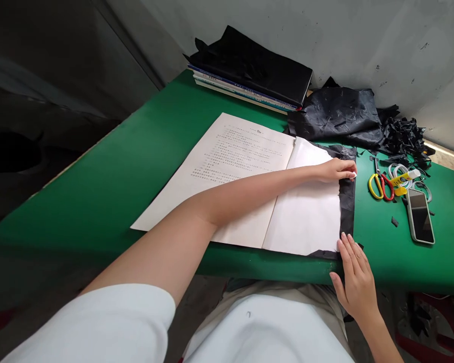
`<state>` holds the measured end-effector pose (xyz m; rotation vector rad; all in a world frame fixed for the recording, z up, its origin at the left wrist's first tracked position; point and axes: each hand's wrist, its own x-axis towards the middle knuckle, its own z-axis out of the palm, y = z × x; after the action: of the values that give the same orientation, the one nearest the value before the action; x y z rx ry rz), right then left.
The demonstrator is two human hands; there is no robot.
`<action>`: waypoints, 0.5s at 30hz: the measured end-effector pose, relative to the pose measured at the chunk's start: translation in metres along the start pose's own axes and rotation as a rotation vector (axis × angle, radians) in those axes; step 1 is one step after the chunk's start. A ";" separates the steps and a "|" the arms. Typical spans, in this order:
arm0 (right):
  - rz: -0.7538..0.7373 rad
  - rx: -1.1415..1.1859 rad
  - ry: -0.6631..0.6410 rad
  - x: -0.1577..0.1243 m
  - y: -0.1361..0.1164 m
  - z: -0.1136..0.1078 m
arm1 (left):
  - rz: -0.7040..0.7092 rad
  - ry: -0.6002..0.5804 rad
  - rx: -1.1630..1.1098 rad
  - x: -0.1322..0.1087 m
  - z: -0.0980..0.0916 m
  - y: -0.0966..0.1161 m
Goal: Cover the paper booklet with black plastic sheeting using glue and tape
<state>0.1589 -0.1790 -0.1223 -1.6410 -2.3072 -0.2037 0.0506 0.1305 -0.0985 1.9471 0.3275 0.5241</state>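
Observation:
An open book (249, 146) lies on the green table, its left page printed with text. At its right side is a blank white sheet (306, 217) with a ragged right edge. Black covering sheet (347, 206) borders it on the right and at the corners. My left arm reaches across the book, and my left hand (336, 170) is closed, fingers curled and pinched at the black sheet's upper right edge. Lying with extended fingers at the lower right corner, my right hand (355, 272) touches the black edge, thumb apart.
Behind the book stands a stack of books (245, 91) topped with black sheeting (257, 63). Crumpled black sheet (336, 113) and black scraps (403, 136) sit by the wall. Scissors (381, 185), a yellow glue stick (405, 177), clear tape rolls and a phone (420, 217) lie right.

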 end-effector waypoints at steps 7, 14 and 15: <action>-0.022 0.063 -0.024 0.009 0.010 -0.009 | -0.037 -0.031 0.095 0.005 -0.001 -0.002; -0.082 0.408 0.145 0.049 0.005 -0.113 | -0.042 -0.020 0.132 0.003 0.002 -0.006; -0.084 0.417 0.191 0.049 -0.003 -0.128 | -0.038 -0.023 0.133 0.002 0.002 -0.008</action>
<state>0.1617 -0.1729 0.0144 -1.2633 -2.0997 0.0956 0.0536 0.1328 -0.1058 2.0696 0.3930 0.4649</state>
